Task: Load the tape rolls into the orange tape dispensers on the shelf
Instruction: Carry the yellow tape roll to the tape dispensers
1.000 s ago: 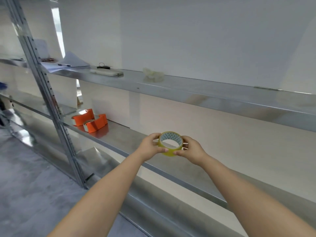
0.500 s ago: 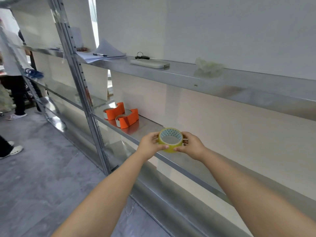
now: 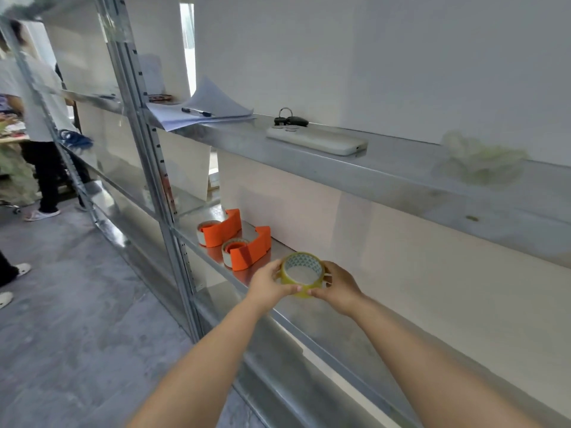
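A yellowish roll of clear tape (image 3: 302,285) is held between both hands over the front edge of the middle metal shelf (image 3: 333,322). My left hand (image 3: 268,282) grips its left side and my right hand (image 3: 338,285) grips its right side, thumbs on the near rim. Two orange tape dispensers stand on the same shelf just left of the hands: the nearer one (image 3: 248,250) and the farther one (image 3: 221,229). Each shows a pale roll inside.
A steel upright (image 3: 160,180) stands left of the dispensers. The upper shelf (image 3: 401,183) carries papers with a pen (image 3: 200,114), a white flat case with keys (image 3: 318,140) and a crumpled bag (image 3: 482,159). A person (image 3: 34,118) stands at the far left on the grey floor.
The view has swung left and closer, so the dispensers now sit just beside the hands. Both hands keep the same grip on the tape roll.
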The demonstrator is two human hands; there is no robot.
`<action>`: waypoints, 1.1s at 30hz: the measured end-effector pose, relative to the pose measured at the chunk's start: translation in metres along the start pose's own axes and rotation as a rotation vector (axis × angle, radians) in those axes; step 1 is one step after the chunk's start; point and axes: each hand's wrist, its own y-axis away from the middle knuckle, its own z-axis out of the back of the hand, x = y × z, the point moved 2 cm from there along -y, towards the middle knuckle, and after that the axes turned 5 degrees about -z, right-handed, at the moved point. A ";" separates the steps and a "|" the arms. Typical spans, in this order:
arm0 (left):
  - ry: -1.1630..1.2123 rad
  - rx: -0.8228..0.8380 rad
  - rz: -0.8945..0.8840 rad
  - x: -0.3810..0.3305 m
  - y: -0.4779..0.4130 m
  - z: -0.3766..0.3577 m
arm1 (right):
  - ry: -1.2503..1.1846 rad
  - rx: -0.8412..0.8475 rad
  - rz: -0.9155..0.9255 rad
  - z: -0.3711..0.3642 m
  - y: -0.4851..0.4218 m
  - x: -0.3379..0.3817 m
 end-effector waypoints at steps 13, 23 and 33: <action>-0.132 0.237 -0.097 0.055 -0.098 0.035 | -0.080 -0.171 -0.180 -0.054 -0.069 -0.003; -0.070 0.470 -0.119 0.090 -0.139 0.065 | -0.055 -0.389 -0.315 -0.104 -0.076 0.029; -0.061 0.631 -0.110 0.112 -0.117 0.049 | -0.008 -0.471 -0.474 -0.127 -0.048 0.007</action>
